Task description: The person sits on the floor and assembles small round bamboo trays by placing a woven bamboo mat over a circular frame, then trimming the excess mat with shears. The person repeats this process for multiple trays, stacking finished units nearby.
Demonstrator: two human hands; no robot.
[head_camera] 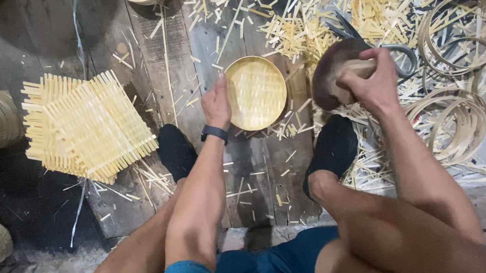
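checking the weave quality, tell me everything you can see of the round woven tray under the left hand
The round woven tray is a shallow disc of pale yellow bamboo-like strips, finely woven, with a thin raised rim that looks slightly darker. It lies flat, open side up, on the dark wooden planks between the person's feet, amid scattered offcuts. The left hand touches its left edge with the fingertips. It looks whole; no damage shows. Finer weave detail is too small to judge.

A stack of square woven bamboo mats (88, 128) lies beside loose bamboo hoops (461, 33).
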